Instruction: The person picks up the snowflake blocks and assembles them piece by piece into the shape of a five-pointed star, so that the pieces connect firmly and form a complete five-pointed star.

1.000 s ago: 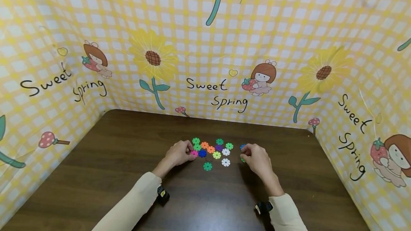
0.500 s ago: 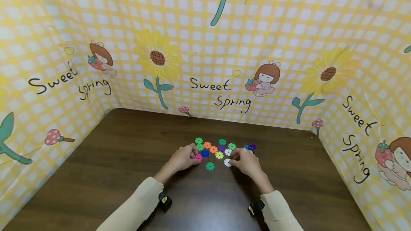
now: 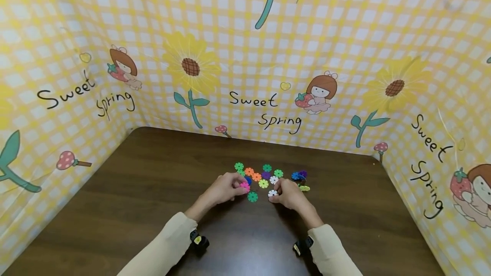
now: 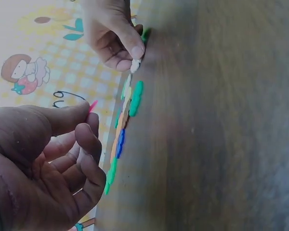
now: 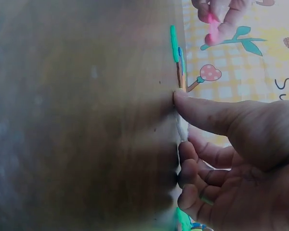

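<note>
My left hand (image 3: 226,188) pinches a pink notched plastic disc (image 3: 244,188) between thumb and fingers. In the left wrist view the pink disc (image 4: 92,106) is raised above the table, edge-on. My right hand (image 3: 290,194) pinches a white notched disc (image 3: 272,193) low at the tabletop; its thumb and fingertips lie along the disc's edge. A dark green disc (image 3: 252,196) lies between the hands. Beyond it are a yellow disc (image 3: 263,183), a second white disc (image 3: 274,179), two orange discs (image 3: 256,176) and a blue disc (image 3: 248,179) partly hidden behind the pink one.
Right of my right hand sits a small cluster of blue (image 3: 296,176), purple (image 3: 303,174) and yellow-green discs (image 3: 304,188). More green discs (image 3: 239,166) lie at the back of the group. A checked cloth (image 3: 245,63) walls the brown table (image 3: 153,161) on three sides.
My right hand has moved left from the right-hand cluster to the near white disc and taken hold of it. My left hand has carried the pink disc a little rightward, in front of the blue disc.
</note>
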Action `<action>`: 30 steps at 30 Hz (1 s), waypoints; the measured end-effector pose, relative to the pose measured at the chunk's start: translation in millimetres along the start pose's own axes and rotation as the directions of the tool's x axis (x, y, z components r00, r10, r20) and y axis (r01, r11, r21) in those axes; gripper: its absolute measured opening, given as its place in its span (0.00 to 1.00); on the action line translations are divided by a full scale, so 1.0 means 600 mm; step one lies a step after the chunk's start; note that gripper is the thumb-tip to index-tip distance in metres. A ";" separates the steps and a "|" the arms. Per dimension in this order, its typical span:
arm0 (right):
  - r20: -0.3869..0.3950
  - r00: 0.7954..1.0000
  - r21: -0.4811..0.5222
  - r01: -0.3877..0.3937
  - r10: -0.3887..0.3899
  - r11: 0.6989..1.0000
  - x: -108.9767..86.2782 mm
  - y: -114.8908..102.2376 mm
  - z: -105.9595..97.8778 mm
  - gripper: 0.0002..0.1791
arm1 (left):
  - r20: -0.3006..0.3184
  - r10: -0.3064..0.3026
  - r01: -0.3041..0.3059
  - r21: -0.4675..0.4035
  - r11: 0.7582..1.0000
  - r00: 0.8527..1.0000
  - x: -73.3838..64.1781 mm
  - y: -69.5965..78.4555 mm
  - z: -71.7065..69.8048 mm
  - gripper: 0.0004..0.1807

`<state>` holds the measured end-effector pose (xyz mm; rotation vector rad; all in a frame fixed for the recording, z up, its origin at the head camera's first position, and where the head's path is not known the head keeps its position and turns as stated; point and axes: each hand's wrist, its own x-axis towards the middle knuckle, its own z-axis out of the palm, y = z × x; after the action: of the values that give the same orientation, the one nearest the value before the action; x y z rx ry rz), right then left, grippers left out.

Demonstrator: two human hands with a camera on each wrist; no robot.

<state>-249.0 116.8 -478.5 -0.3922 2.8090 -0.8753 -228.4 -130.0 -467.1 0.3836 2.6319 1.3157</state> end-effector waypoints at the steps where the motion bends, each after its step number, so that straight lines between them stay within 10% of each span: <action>1: 0.000 1.000 -0.002 -0.001 0.001 1.000 0.000 -0.001 -0.001 0.17 | 0.002 0.000 0.000 -0.016 1.000 1.000 0.000 0.001 0.000 0.12; 15: -0.001 0.994 0.087 0.108 -0.108 0.990 -0.013 -0.015 -0.005 0.05 | 0.111 -0.013 0.047 -0.304 0.951 0.994 -0.005 0.012 -0.001 0.12; 30: -0.054 0.969 0.180 0.247 -0.242 0.952 -0.036 -0.057 -0.032 0.03 | 0.117 -0.038 0.076 -0.343 0.936 0.992 -0.002 0.030 0.011 0.13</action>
<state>-226.2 106.7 -441.3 -0.7141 2.7127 -1.1927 -222.7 -114.8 -456.4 0.3115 2.2441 1.6493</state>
